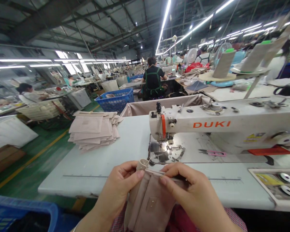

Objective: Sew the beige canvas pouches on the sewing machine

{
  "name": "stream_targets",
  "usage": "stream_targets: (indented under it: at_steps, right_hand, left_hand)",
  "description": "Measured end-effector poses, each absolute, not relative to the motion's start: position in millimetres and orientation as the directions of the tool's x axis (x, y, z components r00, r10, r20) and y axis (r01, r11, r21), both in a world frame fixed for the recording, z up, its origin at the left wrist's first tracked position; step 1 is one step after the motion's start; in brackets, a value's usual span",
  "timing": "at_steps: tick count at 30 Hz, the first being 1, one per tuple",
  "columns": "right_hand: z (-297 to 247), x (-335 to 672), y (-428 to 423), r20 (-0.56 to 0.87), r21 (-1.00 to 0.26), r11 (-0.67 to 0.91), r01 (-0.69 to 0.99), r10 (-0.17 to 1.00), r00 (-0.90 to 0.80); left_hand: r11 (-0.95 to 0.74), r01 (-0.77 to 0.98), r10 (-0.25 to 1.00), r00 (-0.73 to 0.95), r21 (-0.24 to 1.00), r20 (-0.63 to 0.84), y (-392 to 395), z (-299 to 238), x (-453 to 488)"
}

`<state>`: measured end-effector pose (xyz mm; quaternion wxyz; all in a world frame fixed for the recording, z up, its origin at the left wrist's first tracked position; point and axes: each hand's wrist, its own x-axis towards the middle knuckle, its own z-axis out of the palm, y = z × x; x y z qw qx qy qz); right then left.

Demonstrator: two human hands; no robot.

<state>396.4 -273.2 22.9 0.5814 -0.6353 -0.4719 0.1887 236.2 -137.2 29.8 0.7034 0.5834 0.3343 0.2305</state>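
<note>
A beige fabric piece (157,199) with a small stitched patch hangs from both hands at the table's front edge. My left hand (125,180) pinches its top edge at the left, beside a short folded strap loop (142,164) that stands up there. My right hand (183,180) grips the same edge farther right, thumb in front and fingers behind. Just beyond the hands is the sewing machine (207,119), its needle area and metal plate (168,153) apart from the fabric. The lower end of the fabric drops toward my lap.
Stacked beige fabric pieces (94,129) lie on the table's left. Pink-handled thread snips (212,152) rest under the machine arm. Bobbins (287,183) sit in a tray at right. A blue basket (24,206) stands lower left. Another person (154,77) sits ahead.
</note>
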Motion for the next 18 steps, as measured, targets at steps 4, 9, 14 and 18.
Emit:
stream_targets:
  at_steps: [4,9,14,18]
  right_hand:
    - [26.6,396.5,-274.6,0.287,-0.927,0.120,0.356,0.838,0.464]
    - [31.0,396.8,-274.5,0.277,-0.933,0.130,0.336,0.856,0.436]
    - [30.2,396.5,-271.1,0.241,-0.949,0.119,0.292,0.871,0.427]
    - [30.1,400.1,-270.5,0.210,-0.943,0.077,0.324,0.893,0.399]
  left_hand:
    - [0.240,0.038,0.719,0.665,0.970,-0.204,-139.8,29.3,236.6]
    - [0.266,0.017,0.748,0.628,0.964,-0.217,-141.7,31.3,236.4]
    - [0.274,0.010,0.746,0.628,0.962,-0.219,-141.9,28.0,236.8]
    - [0.241,0.048,0.725,0.655,0.969,-0.213,-138.1,26.5,235.6]
